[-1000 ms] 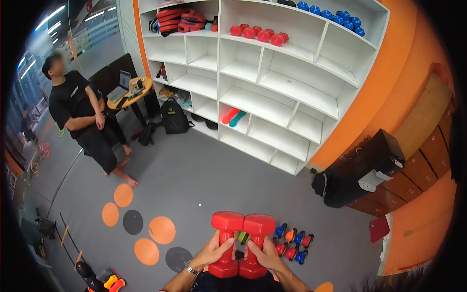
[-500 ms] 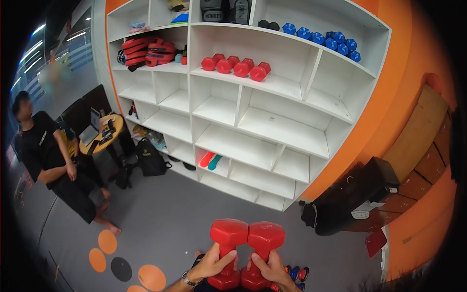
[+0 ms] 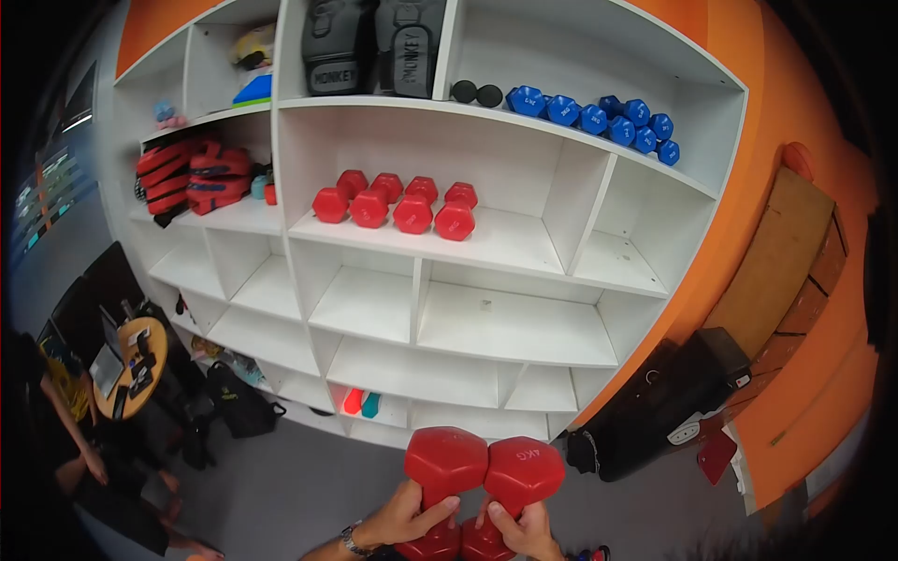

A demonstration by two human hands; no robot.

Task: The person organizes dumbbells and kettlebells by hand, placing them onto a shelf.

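— Where are the weights? 
— Nearest, low in view: left hand [image 3: 404, 520] and right hand [image 3: 517, 531] each clamp a red dumbbell [image 3: 444, 465] upright, heads touching. 
— Shelved yet? 
— No — the shelf [image 3: 510, 245] beyond already carries four red ones [image 3: 398, 203].

The two red dumbbells [image 3: 482, 472] have a smooth, slightly glossy coating that looks like vinyl or rubber, as do the red dumbbells on the shelf [image 3: 398, 204] and the blue dumbbells [image 3: 599, 118]. The shelving unit [image 3: 510, 248] is matt white painted board. The boxing gloves [image 3: 374, 45] look like smooth leather.
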